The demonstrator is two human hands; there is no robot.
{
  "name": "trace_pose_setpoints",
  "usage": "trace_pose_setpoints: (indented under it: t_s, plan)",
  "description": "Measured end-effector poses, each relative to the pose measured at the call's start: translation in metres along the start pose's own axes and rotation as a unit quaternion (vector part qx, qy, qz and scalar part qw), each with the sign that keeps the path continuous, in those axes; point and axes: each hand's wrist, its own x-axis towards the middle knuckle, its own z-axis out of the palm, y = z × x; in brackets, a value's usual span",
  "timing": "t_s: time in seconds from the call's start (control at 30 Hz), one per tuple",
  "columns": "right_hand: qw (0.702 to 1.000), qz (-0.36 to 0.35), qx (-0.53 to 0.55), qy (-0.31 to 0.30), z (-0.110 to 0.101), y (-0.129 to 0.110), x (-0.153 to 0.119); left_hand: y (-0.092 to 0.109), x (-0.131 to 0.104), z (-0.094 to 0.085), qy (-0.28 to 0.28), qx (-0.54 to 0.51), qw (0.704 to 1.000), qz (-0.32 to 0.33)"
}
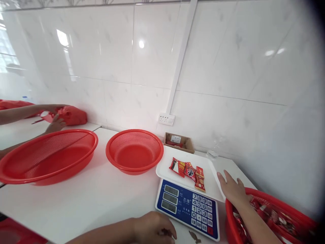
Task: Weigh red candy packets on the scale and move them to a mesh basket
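The right hand hangs nearer, grip spread and apparently empty, red packets at its ten o'clock, while the left hand curls, contents impossible to tell!

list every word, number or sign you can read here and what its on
"志准": the scale's blue panel
"7 8 9", "4 5 6", "1 2 3", "0", "·": its number keys
Too small or blurred to read: other keys, the three displays, the snack packets' print, the box label
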Motion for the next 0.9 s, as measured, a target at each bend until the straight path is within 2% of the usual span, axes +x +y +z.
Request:
trace_pose_setpoints:
  t_s: [0.13,0.23,0.3,0.4,0.57,0.63,0.73,0.83,0.9]
  plan:
    - [1.0,0.012,-0.001,-0.014,-0.001,0.001,0.001,0.027,0.021,-0.035,0.091,0.06,0.993,0.055]
    - [1.0,0.003,0.0,-0.017,-0.002,0.0,0.0,0.042,0.046,-0.065,0.135,0.116,0.983,0.047]
    - [1.0,-0.003,0.003,-0.016,-0.003,0.0,-0.001,0.043,0.066,-0.08,0.139,0.155,0.977,0.034]
    - [1.0,-0.007,0.001,-0.024,-0.003,0.002,-0.001,0.031,0.096,-0.094,0.107,0.208,0.972,-0.011]
    - [1.0,-0.019,0.005,-0.01,-0.002,0.006,-0.001,-0.001,0.134,-0.1,-0.002,0.288,0.954,-0.087]
    - [1.0,-0.022,0.002,-0.014,-0.003,0.006,-0.002,-0.009,0.139,-0.101,-0.015,0.297,0.95,-0.098]
    - [0.999,-0.022,-0.006,-0.032,-0.006,0.005,-0.005,-0.011,0.14,-0.103,-0.002,0.308,0.946,-0.102]
    - [0.999,-0.021,-0.009,-0.039,-0.009,0.003,-0.007,-0.009,0.133,-0.11,0.027,0.323,0.938,-0.124]
    - [0.999,-0.021,-0.008,-0.037,-0.01,0.003,-0.007,-0.006,0.124,-0.12,0.066,0.336,0.927,-0.153]
